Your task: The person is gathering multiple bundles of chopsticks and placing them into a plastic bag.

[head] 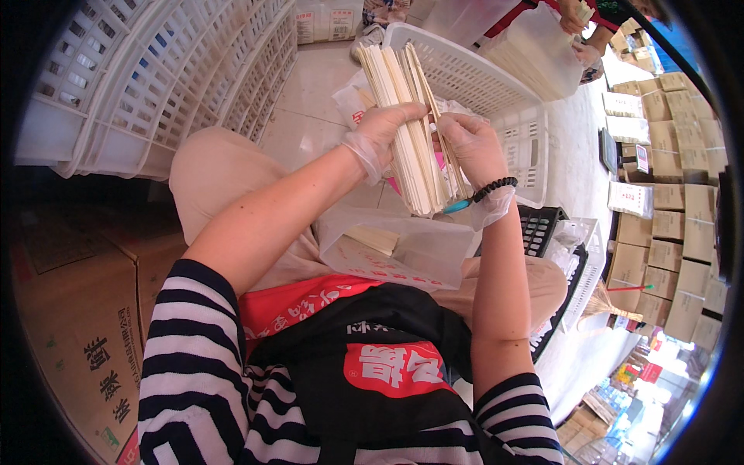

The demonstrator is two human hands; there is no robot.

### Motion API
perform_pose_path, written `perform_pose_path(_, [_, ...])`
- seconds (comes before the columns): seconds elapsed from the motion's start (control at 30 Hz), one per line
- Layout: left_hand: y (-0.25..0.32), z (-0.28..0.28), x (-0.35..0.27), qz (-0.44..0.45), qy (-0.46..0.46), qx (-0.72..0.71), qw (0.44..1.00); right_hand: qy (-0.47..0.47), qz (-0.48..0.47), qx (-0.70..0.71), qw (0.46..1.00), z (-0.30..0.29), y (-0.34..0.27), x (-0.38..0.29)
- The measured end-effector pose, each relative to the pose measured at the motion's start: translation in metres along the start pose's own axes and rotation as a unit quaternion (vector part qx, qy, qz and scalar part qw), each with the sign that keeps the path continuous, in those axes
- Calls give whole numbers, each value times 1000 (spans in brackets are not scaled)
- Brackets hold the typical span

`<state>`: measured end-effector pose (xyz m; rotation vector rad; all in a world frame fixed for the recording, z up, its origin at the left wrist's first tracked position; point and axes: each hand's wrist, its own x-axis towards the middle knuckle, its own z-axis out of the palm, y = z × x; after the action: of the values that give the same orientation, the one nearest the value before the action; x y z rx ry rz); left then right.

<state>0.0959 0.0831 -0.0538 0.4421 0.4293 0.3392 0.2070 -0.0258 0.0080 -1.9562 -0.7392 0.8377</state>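
My left hand, in a clear plastic glove, grips a thick bundle of pale, flat wooden sticks held lengthwise in front of me. On the bundle's right side my right hand, also gloved and with a black coiled band at the wrist, pinches a few sticks that stand slightly apart from the rest. Below the bundle, an opened translucent plastic bag with red print lies on my lap. More flat sticks show inside it. Something turquoise shows beside my right wrist.
White perforated plastic crates stand at the left and ahead. A co-worker's gloved hands hold a translucent bag of sticks at the upper right. A black crate is by my right knee. Cardboard boxes sit at the lower left.
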Motion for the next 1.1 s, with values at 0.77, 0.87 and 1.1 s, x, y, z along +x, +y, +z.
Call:
perform_pose_path(0.77, [-1,-2,3,15,33,29,999,88,-56,-141,984,6,-16,-12])
perform_pose_path(0.87, [0,0,2,9,30,34,999,91,-58,-143,984,6,-16,-11])
perform_pose_path(1.1, [2,1,1,3,-1,17,1000,90,-32,-110,989,3,-7,-5])
